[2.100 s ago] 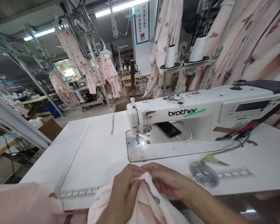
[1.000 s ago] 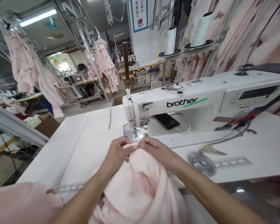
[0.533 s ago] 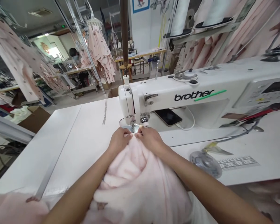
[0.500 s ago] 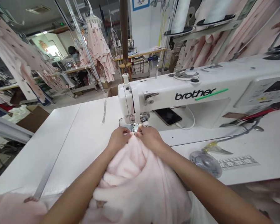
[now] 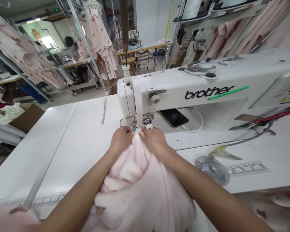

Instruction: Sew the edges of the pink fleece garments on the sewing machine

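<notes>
A pale pink fleece garment piece (image 5: 145, 190) with small dark motifs hangs toward me from the needle area of a white sewing machine (image 5: 169, 83). My left hand (image 5: 122, 139) pinches its upper edge just left of the presser foot (image 5: 135, 128). On the right side of the foot, my right hand (image 5: 152, 139) pinches the same edge, with the thumb and fingertips close to the needle. Both hands are closed on the fabric. The exact edge under the foot is partly hidden by my fingers.
A phone (image 5: 174, 117) with a white cable lies under the machine arm. To the right are a clear round container (image 5: 212, 170), yellow-handled snips (image 5: 223, 152) and a ruler strip (image 5: 247, 168). More pink fabric (image 5: 12, 219) lies at lower left. A person (image 5: 70, 45) sits in the background.
The camera view has tilted and shifted slightly, bringing the machine nearer. Both hands stay at the needle holding the fabric, with only slight movement of the fingers.
</notes>
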`<state>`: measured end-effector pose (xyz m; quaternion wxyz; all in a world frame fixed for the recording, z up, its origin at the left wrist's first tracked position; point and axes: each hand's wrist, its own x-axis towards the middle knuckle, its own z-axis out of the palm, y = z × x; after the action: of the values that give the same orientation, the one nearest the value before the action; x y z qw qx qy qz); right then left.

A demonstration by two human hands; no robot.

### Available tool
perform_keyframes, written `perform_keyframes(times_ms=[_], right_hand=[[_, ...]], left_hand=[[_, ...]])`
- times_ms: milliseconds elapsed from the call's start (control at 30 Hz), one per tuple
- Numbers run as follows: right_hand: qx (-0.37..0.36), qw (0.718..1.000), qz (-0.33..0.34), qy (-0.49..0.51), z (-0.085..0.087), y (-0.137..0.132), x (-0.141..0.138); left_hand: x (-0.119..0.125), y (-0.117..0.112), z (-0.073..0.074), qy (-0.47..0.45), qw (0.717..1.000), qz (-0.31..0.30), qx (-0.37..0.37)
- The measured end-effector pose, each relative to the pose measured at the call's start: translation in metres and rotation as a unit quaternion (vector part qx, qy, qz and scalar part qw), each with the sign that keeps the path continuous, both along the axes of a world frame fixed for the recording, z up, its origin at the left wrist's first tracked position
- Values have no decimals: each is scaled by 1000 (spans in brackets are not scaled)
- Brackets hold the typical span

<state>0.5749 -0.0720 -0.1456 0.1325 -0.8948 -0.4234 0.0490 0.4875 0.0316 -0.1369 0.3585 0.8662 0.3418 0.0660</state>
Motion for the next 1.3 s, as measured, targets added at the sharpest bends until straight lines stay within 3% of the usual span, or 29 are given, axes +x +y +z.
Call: perform_keyframes(times_ms=[333,867,1300], right_hand=[[-29,998,-2,-60,-2,2,-4],[-18,995,-4,-98,-10,7,0],[-22,993,-2,-119,-13,11,-1]], left_hand=[[2,1,-3,-10,999,14,41],[7,3,-12,-33,995,26,93],[11,1,-6,4,990,66,123]])
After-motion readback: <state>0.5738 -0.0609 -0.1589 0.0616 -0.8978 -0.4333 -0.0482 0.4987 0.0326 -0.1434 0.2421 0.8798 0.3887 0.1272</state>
